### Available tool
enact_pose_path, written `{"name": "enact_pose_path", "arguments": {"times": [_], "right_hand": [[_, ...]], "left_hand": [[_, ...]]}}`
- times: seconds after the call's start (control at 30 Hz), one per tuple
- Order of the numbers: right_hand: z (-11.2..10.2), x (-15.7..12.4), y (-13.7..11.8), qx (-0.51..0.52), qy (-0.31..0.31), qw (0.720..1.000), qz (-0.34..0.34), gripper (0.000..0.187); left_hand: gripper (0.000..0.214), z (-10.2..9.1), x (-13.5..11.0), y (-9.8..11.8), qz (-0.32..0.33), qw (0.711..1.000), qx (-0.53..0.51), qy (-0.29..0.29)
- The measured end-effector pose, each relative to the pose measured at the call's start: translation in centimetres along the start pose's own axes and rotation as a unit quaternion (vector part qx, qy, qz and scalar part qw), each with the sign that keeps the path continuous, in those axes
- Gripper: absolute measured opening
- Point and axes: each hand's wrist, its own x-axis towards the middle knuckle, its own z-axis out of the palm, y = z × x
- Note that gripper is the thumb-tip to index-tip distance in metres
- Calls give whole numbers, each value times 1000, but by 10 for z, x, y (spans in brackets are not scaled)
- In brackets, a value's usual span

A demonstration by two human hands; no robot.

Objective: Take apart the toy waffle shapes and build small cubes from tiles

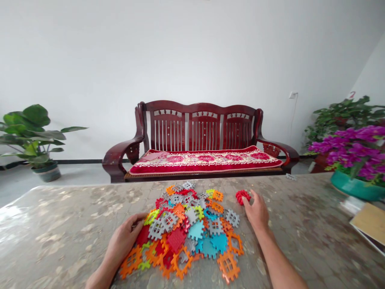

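A heap of flat, toothed plastic building tiles [192, 228] in orange, grey, red, blue and yellow-green lies on the marbled table [66, 224]. My left hand [124, 239] rests at the heap's left edge, fingers curled and touching a grey tile and a yellow-green one; whether it grips either is unclear. My right hand [257, 212] lies at the heap's right side, fingers reaching to a small red tile piece [242, 196] that sits apart from the heap; the fingertips touch it.
A dark red wooden bench [198, 140] with a floral cushion stands behind the table. A green pot of purple flowers [356, 160] and a book or envelope [369, 220] sit at the table's right end. A leafy potted plant [33, 140] stands on the floor at left.
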Motion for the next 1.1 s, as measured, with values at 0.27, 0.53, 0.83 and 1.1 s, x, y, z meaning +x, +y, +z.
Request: {"name": "enact_pose_path", "arguments": {"times": [0.27, 0.53, 0.83, 1.1], "right_hand": [[-4, -2, -1, 47, 68, 989, -123, 36], [-7, -5, -6, 61, 64, 981, -174, 28], [-8, -8, -5, 18, 81, 972, -222, 25], [-10, -10, -15, -43, 72, 954, -286, 24]], "left_hand": [[33, 1, 0, -1, -1, 1000, -10, 1], [34, -2, -2, 10, -12, 1000, -2, -15], [33, -3, -2, 12, -6, 1000, -16, -18], [33, -3, -4, 17, -12, 1000, -14, -9]]}}
